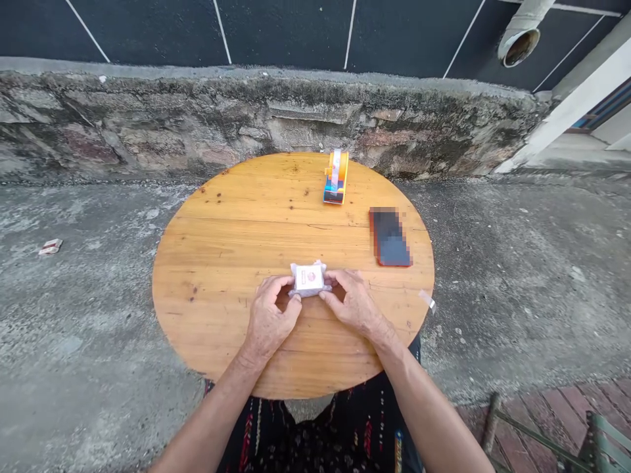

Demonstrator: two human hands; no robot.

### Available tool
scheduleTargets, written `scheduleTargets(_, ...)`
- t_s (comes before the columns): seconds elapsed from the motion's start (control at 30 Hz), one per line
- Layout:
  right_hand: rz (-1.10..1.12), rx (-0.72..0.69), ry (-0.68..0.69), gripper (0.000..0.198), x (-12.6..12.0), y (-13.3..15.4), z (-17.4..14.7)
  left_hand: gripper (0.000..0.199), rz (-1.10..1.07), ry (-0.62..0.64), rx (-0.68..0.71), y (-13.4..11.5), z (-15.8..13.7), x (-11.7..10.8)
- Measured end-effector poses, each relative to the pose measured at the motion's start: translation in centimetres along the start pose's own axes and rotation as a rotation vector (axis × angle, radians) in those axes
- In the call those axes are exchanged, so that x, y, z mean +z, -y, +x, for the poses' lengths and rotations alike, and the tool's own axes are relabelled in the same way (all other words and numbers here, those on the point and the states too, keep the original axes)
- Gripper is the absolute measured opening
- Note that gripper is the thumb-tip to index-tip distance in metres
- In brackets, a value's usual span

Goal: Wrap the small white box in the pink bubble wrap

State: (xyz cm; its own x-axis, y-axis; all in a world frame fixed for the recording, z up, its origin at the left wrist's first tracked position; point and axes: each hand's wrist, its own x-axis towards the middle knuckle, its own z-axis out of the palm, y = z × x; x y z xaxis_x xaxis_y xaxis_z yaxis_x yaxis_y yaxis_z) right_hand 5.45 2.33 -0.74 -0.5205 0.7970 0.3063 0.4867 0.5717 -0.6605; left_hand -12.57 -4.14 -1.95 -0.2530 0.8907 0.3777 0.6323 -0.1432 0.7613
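A small white box point(309, 278) in bubble-wrap-like clear wrapping lies near the middle of the round wooden table point(221, 263), with a red mark and dark print on its top. My left hand point(272, 315) grips its left end between thumb and fingers. At the opposite end, my right hand point(353, 303) pinches the wrapping the same way. The fingertips of both hands are partly hidden at the box's sides.
A yellow and blue tape dispenser point(336, 177) stands at the table's far edge. To the right lies a phone point(391, 236) with a red edge. A strip of clear tape point(427, 301) hangs off the right rim. Behind the table runs a stone wall base point(197, 131).
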Motion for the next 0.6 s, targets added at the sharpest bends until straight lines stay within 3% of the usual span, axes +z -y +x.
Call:
scheduleTargets(0.1, 0.058, -0.001, -0.015, 0.026, -0.4, -0.1, -0.2, 0.022, -0.023, -0.021, -0.003, -0.2, 0.0, -0.2)
scheduleTargets(0.3, 0.094, 0.005, -0.062, 0.01, -0.9, -0.3, -0.4, 0.021, -0.101, -0.023, -0.045, 0.4, -0.2, -0.3)
scheduleTargets(0.6, 0.059, -0.063, -0.016, 0.018, -1.0, -0.1, -0.3, 0.024, -0.08, -0.022, -0.016, 0.1, -0.2, -0.4)
